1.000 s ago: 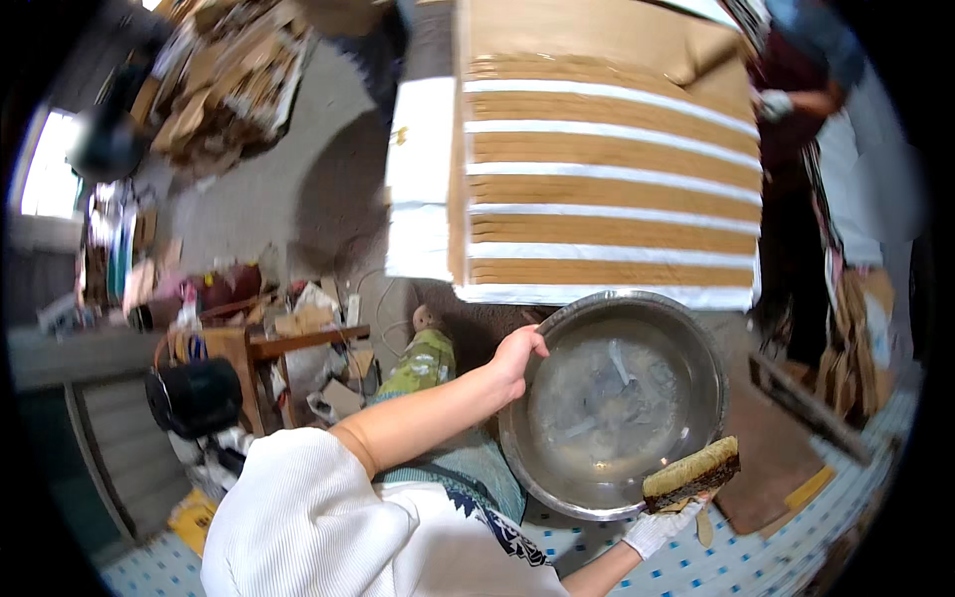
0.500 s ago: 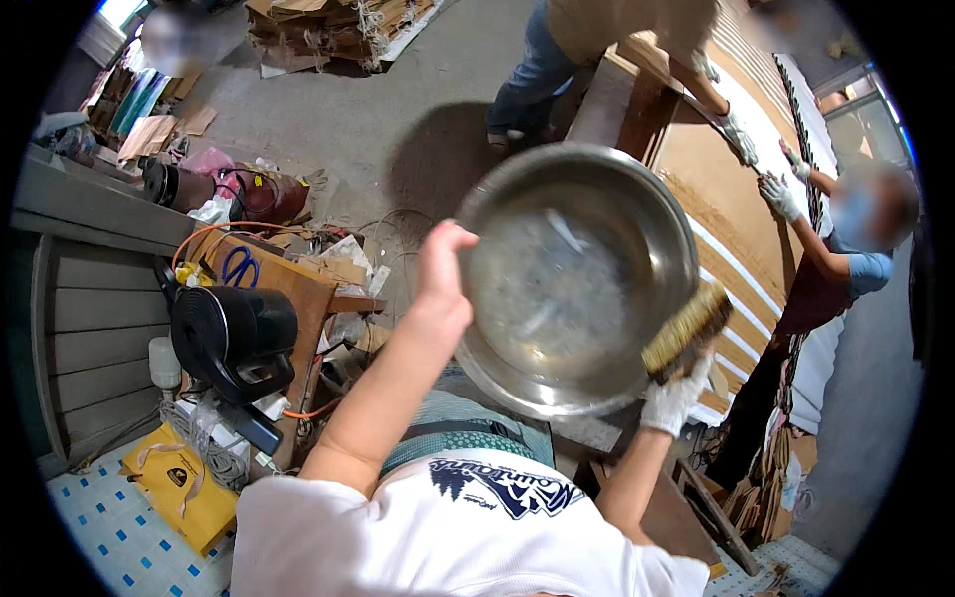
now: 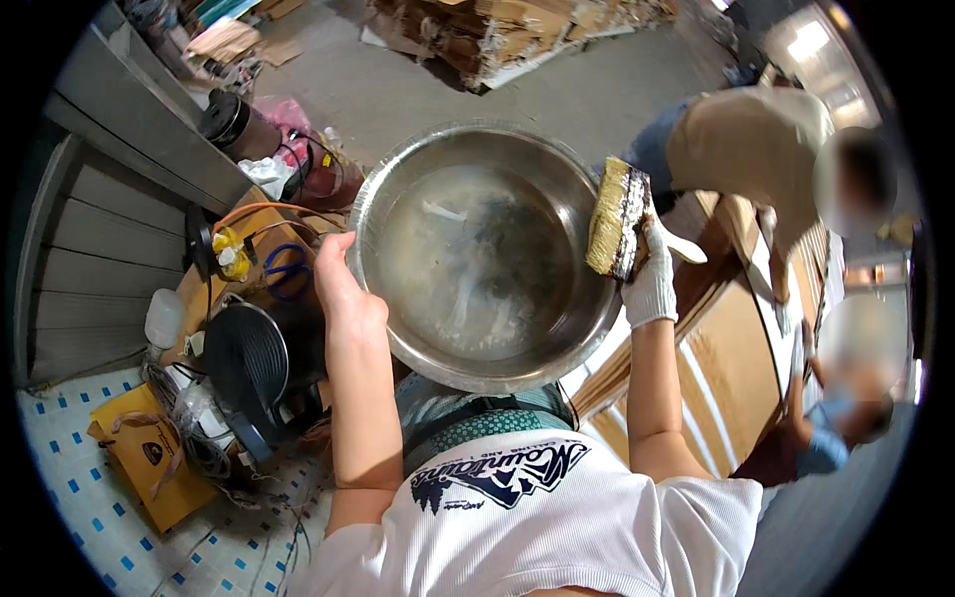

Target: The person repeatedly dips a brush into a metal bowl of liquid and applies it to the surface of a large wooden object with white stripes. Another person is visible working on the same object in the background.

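A wide steel basin point(image 3: 582, 244) is held up in front of me, with cloudy greyish liquid point(image 3: 468, 259) and pale streaks in it. My bare left hand point(image 3: 350, 294) grips the basin's left side, its thumb at the rim and the other fingers hidden under the metal. At the basin's right side, my white-gloved right hand point(image 3: 652, 281) is closed on a brush point(image 3: 609, 221) with thick yellowish bristles, dark at the base. The brush's pale handle point(image 3: 686, 249) sticks out to the right of the glove. Whether the right fingers also support the basin I cannot tell.
To the left, a black kettle point(image 3: 247, 363) and blue scissors point(image 3: 287, 271) rest on a cluttered wooden table. A yellow paper bag point(image 3: 149, 453) stands below. Cardboard sheets point(image 3: 731, 368) lie at right, with two people beside them. Stacked cardboard point(image 3: 527, 40) sits far ahead.
My view has swung right. The basin now sits farther left in view and looks more level. My right hand with the brush has risen along the basin's right side.
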{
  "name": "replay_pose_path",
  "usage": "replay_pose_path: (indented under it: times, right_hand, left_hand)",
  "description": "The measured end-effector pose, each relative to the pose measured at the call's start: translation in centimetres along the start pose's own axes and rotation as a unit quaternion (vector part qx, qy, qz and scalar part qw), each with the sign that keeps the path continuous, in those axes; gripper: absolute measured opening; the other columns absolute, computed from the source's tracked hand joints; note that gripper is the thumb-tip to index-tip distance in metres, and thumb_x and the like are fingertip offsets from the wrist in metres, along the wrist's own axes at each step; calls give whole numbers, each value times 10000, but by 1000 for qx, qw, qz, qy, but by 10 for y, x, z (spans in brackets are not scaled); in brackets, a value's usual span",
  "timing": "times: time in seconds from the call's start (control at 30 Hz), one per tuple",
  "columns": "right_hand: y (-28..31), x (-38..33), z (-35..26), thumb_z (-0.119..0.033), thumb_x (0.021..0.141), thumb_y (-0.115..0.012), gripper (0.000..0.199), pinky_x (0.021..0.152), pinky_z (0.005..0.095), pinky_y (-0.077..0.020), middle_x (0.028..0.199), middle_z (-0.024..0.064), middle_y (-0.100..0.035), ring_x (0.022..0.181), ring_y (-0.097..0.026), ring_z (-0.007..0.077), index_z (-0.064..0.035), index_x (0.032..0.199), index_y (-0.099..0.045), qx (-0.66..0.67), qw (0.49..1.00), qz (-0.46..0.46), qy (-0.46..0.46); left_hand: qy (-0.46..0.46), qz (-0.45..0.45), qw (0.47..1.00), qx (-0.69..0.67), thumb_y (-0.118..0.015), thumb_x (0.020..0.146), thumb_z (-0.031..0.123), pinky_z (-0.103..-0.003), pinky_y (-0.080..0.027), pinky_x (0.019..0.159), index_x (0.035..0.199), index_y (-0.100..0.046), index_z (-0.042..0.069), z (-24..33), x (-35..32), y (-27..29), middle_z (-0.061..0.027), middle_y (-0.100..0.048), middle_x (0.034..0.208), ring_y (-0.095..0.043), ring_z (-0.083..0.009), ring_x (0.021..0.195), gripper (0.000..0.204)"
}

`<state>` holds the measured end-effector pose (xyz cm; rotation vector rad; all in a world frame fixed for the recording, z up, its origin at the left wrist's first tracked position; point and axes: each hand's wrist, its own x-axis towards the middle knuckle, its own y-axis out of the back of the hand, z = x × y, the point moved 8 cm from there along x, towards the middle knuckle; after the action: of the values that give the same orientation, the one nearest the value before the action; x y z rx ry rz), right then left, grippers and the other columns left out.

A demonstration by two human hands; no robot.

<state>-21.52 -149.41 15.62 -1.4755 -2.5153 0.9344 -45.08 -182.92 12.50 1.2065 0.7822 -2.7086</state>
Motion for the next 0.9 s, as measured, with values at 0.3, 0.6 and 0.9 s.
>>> replay_pose_path:
  times: [0.3,0.6,0.9]
  right_hand:
    - [-84,252,50,-256,917,-601,302,823,364,-533,980,87,-653,865,-634,220,-31,1118,-589,10,991,35,-132]
    - [-85,485,-40,-186,929,-559,330,835,329,-532,1056,94,-662,911,-650,194,6,1197,-557,-21,996,32,-77]
    - [-34,718,-136,-265,887,-638,299,739,278,-483,932,51,-670,839,-598,115,-10,1043,-657,4,993,117,8]
  left_hand:
    - [-75,-32,995,-51,-557,773,262,-414,-508,838,936,-640,9,8,155,-130,-117,-676,983,-632,-247,928,312]
    - [-23,-18,998,54,-540,754,335,-466,-386,967,1004,-617,29,-2,301,-352,-88,-635,1101,-551,-256,1047,402]
    - [16,-124,983,133,-493,729,309,-399,-455,867,863,-633,32,-60,427,-686,-87,-656,1009,-587,-236,978,338]
